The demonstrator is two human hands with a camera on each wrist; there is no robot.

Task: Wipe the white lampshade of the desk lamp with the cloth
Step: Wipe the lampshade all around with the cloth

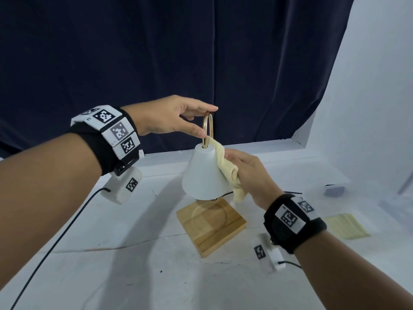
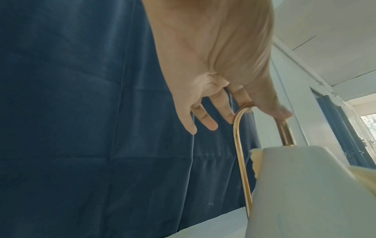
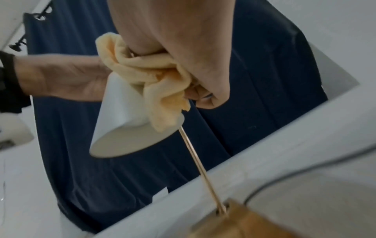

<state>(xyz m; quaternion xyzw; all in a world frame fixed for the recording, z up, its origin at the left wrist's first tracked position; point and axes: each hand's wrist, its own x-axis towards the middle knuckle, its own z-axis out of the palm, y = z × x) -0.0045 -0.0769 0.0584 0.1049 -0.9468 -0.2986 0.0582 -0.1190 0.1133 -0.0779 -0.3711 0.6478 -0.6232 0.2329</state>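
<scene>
The desk lamp has a white cone lampshade point(image 1: 202, 175) point(image 2: 305, 185) point(image 3: 120, 112), a gold arched stem point(image 1: 207, 127) point(image 2: 240, 153) and a square wooden base point(image 1: 212, 224). My left hand point(image 1: 178, 118) point(image 2: 234, 103) pinches the top of the gold arch between thumb and index finger. My right hand point(image 1: 250, 175) point(image 3: 183, 72) grips a bunched pale yellow cloth point(image 1: 228, 168) point(image 3: 154, 87) and presses it against the shade's right side, from its top down to the lower rim.
A second folded yellow cloth point(image 1: 346, 225) lies on the white table point(image 1: 134, 253) at the right. A small blue-grey object point(image 1: 335, 191) sits further back right. A dark curtain point(image 1: 178, 52) hangs behind the table. A black cable point(image 1: 55, 242) trails from my left wrist.
</scene>
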